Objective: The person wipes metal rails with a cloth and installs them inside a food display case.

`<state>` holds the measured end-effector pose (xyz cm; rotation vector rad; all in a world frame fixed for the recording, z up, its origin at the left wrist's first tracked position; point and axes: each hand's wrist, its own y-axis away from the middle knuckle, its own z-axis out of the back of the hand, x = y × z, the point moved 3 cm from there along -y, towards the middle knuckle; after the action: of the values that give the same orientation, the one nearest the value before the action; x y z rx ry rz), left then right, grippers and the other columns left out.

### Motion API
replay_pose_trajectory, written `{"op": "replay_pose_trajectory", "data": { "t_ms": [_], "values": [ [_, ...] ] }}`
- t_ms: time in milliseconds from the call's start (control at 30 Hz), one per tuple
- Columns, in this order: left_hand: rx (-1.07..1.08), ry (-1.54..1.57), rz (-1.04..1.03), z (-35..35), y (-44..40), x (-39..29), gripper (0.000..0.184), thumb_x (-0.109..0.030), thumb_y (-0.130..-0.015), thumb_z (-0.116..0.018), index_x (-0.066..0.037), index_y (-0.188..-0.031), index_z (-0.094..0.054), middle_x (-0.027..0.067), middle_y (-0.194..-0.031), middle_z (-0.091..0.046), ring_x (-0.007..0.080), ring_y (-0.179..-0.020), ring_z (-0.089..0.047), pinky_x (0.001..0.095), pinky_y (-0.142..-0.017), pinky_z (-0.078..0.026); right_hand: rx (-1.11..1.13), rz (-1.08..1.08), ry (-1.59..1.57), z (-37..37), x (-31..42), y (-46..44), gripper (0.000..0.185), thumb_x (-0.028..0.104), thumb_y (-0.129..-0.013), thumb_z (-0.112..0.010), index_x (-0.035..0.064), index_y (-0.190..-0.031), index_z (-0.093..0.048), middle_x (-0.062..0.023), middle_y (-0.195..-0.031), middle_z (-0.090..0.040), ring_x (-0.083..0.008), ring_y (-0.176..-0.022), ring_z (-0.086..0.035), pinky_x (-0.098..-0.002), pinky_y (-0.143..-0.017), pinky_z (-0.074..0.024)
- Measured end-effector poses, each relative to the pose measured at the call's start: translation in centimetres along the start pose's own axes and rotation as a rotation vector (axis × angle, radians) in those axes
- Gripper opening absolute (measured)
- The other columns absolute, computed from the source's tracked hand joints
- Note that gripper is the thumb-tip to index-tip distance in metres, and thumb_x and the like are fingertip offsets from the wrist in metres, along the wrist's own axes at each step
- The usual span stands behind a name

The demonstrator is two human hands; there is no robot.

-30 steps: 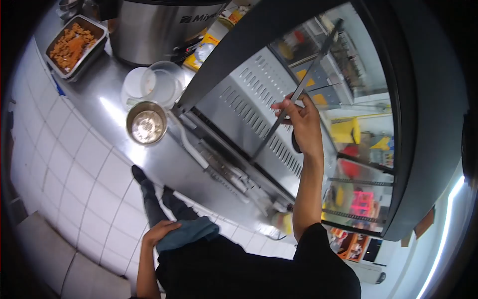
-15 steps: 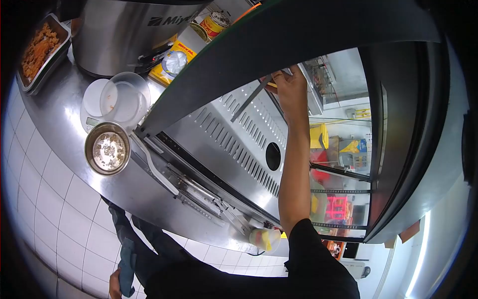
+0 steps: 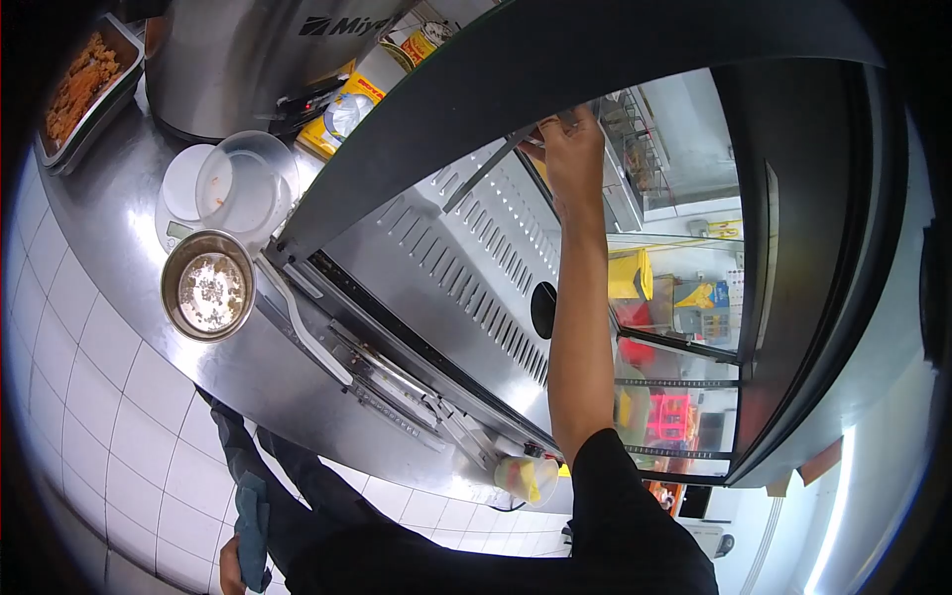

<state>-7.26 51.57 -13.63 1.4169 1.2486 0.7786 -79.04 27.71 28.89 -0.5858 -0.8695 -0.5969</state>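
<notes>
My right hand [image 3: 572, 144] reaches deep into a glass-fronted display case with a dark frame [image 3: 595, 59]. Its fingers are closed around the end of a thin, flat grey metal strip [image 3: 481, 177], which slants down to the left above the case's slotted metal floor [image 3: 426, 253]. A dark round hole [image 3: 542, 309] in that floor lies beside my forearm. Low at the left, my left hand [image 3: 230, 567] is closed on a folded blue-grey cloth [image 3: 252, 526] hanging by my leg. Most of its fingers are hidden.
On the steel counter [image 3: 109, 208] stand a round metal pan [image 3: 208, 286], a white scale [image 3: 171, 223] with a clear plastic tub [image 3: 243, 188], a large steel appliance [image 3: 238, 79] and a tray of brown crumbly food [image 3: 89, 84]. A clear cup [image 3: 526, 479] stands near the case's corner.
My right hand and the metal strip have shifted slightly up and left inside the case. The whole view has tilted a little. My left hand still holds the cloth.
</notes>
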Motion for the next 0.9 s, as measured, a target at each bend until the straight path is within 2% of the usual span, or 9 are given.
{"op": "replay_pose_trajectory", "data": {
  "t_ms": [333, 633, 733, 800, 900],
  "values": [
    [-0.012, 0.025, -0.015, 0.1, 0.3, 1.3, 0.043, -0.032, -0.097, -0.043, 0.004, -0.112, -0.061, 0.0125, -0.093, -0.067, 0.02, -0.08, -0.064, 0.0321, -0.074, -0.05, -0.059, 0.006, -0.014, -0.4, -1.0, -1.6, 0.015, 0.015, -0.096, -0.059, 0.0057, -0.106, -0.052, -0.0096, -0.093, -0.07, -0.0141, -0.08, -0.067, -0.0289, -0.07, -0.0575],
    [-0.039, 0.024, -0.038, 0.3, 1.3, 1.7, 0.043, -0.032, -0.097, -0.041, 0.003, -0.11, -0.061, 0.0116, -0.091, -0.067, 0.0192, -0.078, -0.064, 0.0321, -0.072, -0.051, -0.039, 0.06, -0.062, -1.4, -0.5, -4.3, 0.016, 0.018, -0.093, -0.065, 0.0057, -0.101, -0.058, -0.0062, -0.091, -0.066, -0.0147, -0.082, -0.067, -0.0299, -0.069, -0.0583],
    [-0.022, 0.045, -0.033, 1.1, 0.8, 2.6, 0.042, -0.031, -0.097, -0.041, 0.003, -0.11, -0.061, 0.011, -0.09, -0.067, 0.0187, -0.078, -0.064, 0.0317, -0.072, -0.05, -0.027, 0.11, -0.107, -1.5, -0.9, -4.5, 0.017, 0.018, -0.092, -0.066, 0.0048, -0.101, -0.059, -0.0046, -0.092, -0.063, -0.0152, -0.084, -0.067, -0.0296, -0.069, -0.0587],
    [-0.039, 0.046, -0.033, 0.5, 1.5, 2.2, 0.041, -0.031, -0.097, -0.041, 0.003, -0.11, -0.062, 0.0105, -0.09, -0.067, 0.0182, -0.078, -0.064, 0.0315, -0.072, -0.05, -0.105, 0.247, -0.013, -1.9, -0.1, -4.3, 0.018, 0.018, -0.091, -0.067, 0.0053, -0.101, -0.059, -0.0041, -0.092, -0.062, -0.0152, -0.084, -0.067, -0.029, -0.068, -0.0591],
    [-0.019, 0.03, -0.041, 0.5, 1.3, 2.2, 0.041, -0.031, -0.097, -0.042, 0.002, -0.111, -0.062, 0.0102, -0.091, -0.067, 0.0183, -0.078, -0.064, 0.0313, -0.072, -0.05, -0.15, 0.246, 0.006, -2.6, -0.2, -5.0, 0.019, 0.018, -0.091, -0.067, 0.0051, -0.101, -0.059, -0.0037, -0.091, -0.062, -0.0145, -0.084, -0.067, -0.0283, -0.067, -0.0592]
  ]
}}
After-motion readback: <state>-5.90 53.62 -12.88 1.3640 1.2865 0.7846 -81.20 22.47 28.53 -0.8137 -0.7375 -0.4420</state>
